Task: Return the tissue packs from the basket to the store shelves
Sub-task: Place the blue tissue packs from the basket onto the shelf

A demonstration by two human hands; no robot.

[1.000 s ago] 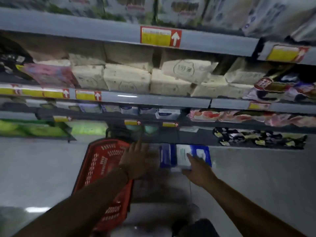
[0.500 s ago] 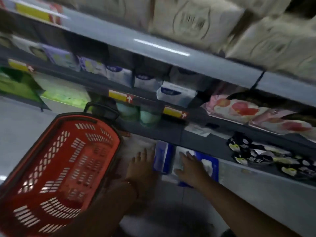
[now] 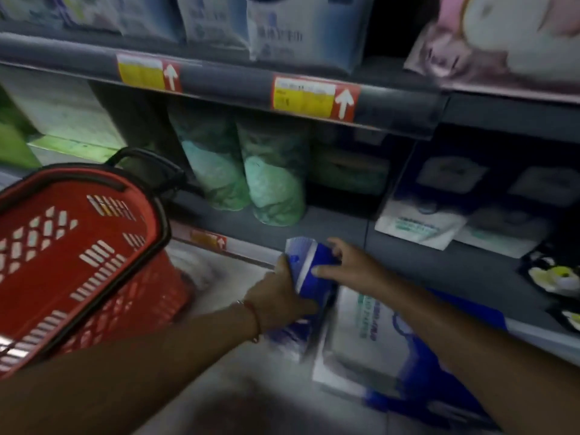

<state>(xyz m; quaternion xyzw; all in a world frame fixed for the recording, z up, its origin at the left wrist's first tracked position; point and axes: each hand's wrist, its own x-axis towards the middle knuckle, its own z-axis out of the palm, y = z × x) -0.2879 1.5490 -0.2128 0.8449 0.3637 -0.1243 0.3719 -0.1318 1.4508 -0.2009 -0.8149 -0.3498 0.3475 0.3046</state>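
A: Legend, part one: why is the blue pack [image 3: 309, 271] held as it is?

B: I read it as a two-sided hold; my left hand [image 3: 279, 295] grips the near-left edge, thumb over the top, while my right hand [image 3: 348, 266] lies across the far-right side, fingers curled over the upper corner; both hands are closed on the pack, so neither side can sag; the pack stands tilted on its lower end, just in front of the bottom shelf [image 3: 339, 237], which I judge suits sliding it in edge first.

A: And the other task things?

B: A larger white-and-blue pack [image 3: 376, 334] lies flat directly right of the grip, touching or nearly touching the held pack, I cannot tell which; the red basket [image 3: 81, 246] sits well to the left of the grip; the blur hides whether it is empty.

A: Part two: edges and room?

B: Just beyond the grip the shelf lip runs left to right, with a price tag [image 3: 208, 240] to the far-left; past it two green rolls [image 3: 244, 174] stand upright; the bare shelf floor between rolls and grip looks to me the open slot; the shelf rail [image 3: 238, 86] above limits any lift; white packs [image 3: 420, 224] crowd the far-right bay.
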